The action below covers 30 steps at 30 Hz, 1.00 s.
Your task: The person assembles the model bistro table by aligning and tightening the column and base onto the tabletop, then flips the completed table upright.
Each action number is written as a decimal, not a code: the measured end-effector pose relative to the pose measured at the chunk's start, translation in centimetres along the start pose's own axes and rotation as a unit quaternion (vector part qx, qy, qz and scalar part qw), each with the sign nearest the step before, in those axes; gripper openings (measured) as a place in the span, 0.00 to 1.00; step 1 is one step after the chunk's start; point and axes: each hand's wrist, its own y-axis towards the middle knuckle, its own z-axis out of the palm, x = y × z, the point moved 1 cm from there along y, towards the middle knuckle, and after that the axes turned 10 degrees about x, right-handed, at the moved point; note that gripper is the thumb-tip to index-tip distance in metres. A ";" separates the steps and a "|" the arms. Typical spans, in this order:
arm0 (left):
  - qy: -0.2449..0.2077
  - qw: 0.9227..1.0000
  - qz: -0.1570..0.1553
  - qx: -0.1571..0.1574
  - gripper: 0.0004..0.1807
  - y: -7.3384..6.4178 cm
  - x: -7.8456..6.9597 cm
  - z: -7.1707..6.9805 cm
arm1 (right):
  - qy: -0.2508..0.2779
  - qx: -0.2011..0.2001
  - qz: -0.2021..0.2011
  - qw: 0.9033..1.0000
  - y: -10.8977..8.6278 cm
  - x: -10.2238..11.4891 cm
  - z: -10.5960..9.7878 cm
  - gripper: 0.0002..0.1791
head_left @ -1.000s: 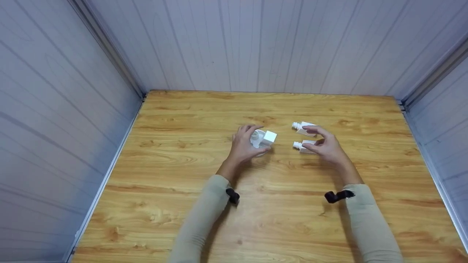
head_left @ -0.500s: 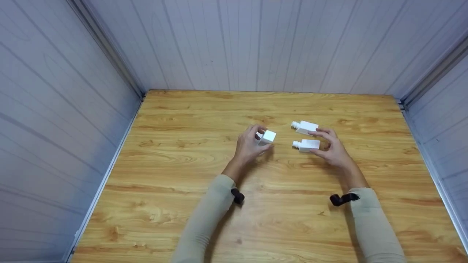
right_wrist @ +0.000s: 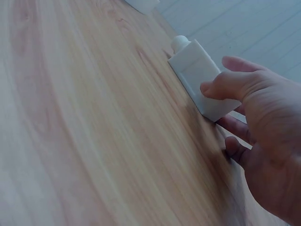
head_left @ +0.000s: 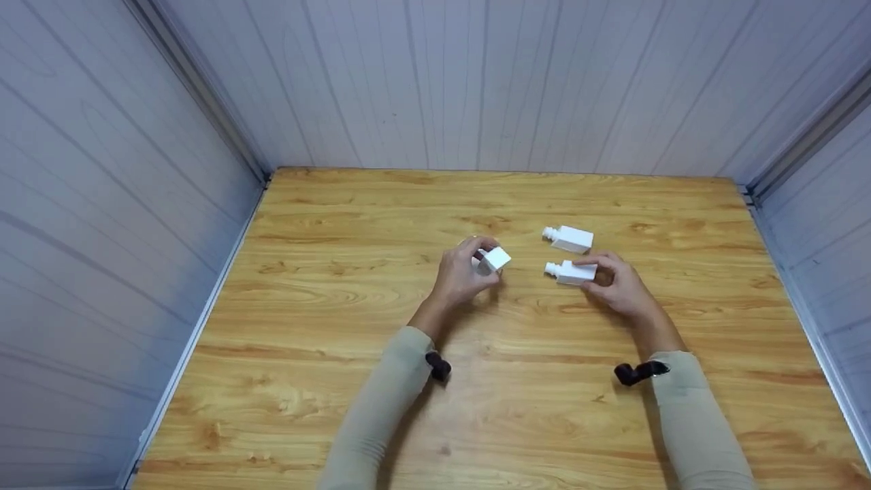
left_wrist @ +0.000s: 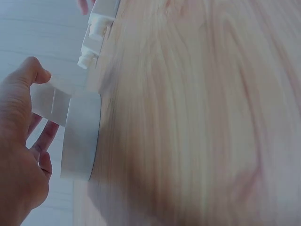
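Observation:
My left hand [head_left: 464,272] holds a white square-topped block [head_left: 497,258] between thumb and fingers. In the left wrist view this block [left_wrist: 49,101] rises from a white base with a rounded wall [left_wrist: 82,136], low over the table. The hand hides much of the base in the head view. Farther right, my right hand [head_left: 619,282] grips the flat end of the nearer white square bottle [head_left: 571,272], which lies on its side with its ridged neck to the left. Its thumb presses the bottle [right_wrist: 195,75] in the right wrist view, with fingers at the far side.
A second white square bottle [head_left: 571,239] lies just behind the nearer one, neck also to the left. Wood-grain table [head_left: 510,408] extends around both hands, with panelled walls [head_left: 442,82] at the back and sides.
My left hand has closed in around the block, which has shifted slightly left and toward me. My right hand has drawn back right from over both bottles and now grips the nearer one.

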 end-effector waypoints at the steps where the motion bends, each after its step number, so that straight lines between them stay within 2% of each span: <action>1: -0.002 1.000 0.007 0.001 0.25 0.0 0.1 -0.1 | 0.003 0.003 -0.002 1.000 0.0 -0.1 0.0 0.22; 4: -0.023 0.999 0.015 0.017 0.23 -0.1 0.5 -0.5 | -0.004 0.004 0.002 1.000 -0.2 -0.2 -0.1 0.20; 9: -0.078 0.995 0.006 0.058 0.23 -0.4 1.0 -1.1 | -0.028 -0.002 0.017 0.999 -0.1 -0.1 -0.1 0.20; 13: -0.086 0.994 0.008 0.064 0.24 -0.7 1.2 -1.2 | -0.045 -0.006 0.022 0.999 0.1 0.0 -0.1 0.19; 17: -0.072 0.996 0.021 0.052 0.26 -0.9 1.2 -1.0 | -0.054 -0.028 0.026 0.998 0.1 0.5 -0.2 0.17; 22: -0.050 0.998 0.034 0.019 0.27 -1.0 0.9 -0.6 | -0.048 -0.058 0.013 0.997 0.2 1.3 -0.7 0.17; 27: -0.037 0.999 0.005 -0.007 0.26 -0.9 0.2 -0.4 | -0.049 -0.069 -0.004 0.996 0.3 2.1 -0.9 0.16; 30: -0.024 1.000 -0.017 -0.012 0.23 -0.8 -0.2 -0.4 | -0.039 -0.074 -0.010 0.996 0.4 2.7 -1.0 0.15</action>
